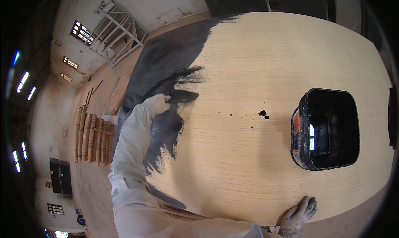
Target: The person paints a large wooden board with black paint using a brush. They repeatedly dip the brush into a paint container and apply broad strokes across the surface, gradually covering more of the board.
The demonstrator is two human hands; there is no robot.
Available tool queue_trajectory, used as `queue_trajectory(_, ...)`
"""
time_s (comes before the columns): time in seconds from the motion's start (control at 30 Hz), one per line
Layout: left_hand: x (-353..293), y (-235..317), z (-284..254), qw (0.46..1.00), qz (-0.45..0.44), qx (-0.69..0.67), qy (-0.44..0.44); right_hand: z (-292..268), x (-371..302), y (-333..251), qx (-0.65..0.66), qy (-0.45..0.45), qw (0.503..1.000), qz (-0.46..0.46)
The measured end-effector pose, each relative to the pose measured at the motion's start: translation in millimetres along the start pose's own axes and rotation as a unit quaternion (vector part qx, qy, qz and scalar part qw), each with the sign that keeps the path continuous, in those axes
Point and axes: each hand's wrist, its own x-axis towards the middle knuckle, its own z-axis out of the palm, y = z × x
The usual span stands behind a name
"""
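Pale wood-grain panel up front, right hand at its near edge, fingers extended, gripping nothing! Black bucket stands on it, right side; farther up, left hand wraps round a dark brush amid black coating; metal frame beyond.

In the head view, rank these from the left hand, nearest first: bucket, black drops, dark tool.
1. Dark tool: in the left hand, pointing right from it.
2. Black drops: right of the tool, on the bare pale board.
3. Bucket: farthest, at the board's right side, beyond the drops.
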Motion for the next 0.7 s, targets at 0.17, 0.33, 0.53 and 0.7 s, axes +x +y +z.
queue_trajectory(0.17, 17, -25, -2, 0.999, -0.022, -0.023, 0.021, 5, -2, 7, -0.003, 0.016, 0.999, -0.029)
queue_trajectory(0.33, 45, 1, -3, 0.997, 0.061, -0.026, 0.032, 3, -2, 3, -0.034, -0.009, 0.999, 0.001)
queue_trajectory(0.53, 66, -4, -2, 0.993, 0.065, -0.024, 0.094, 3, -2, 5, 0.002, -0.001, 1.000, -0.002)
queue_trajectory(0.7, 62, -4, -17, 0.999, -0.003, -0.039, 0.015, -2, 2, -1, 0.015, -0.003, 1.000, 0.000)
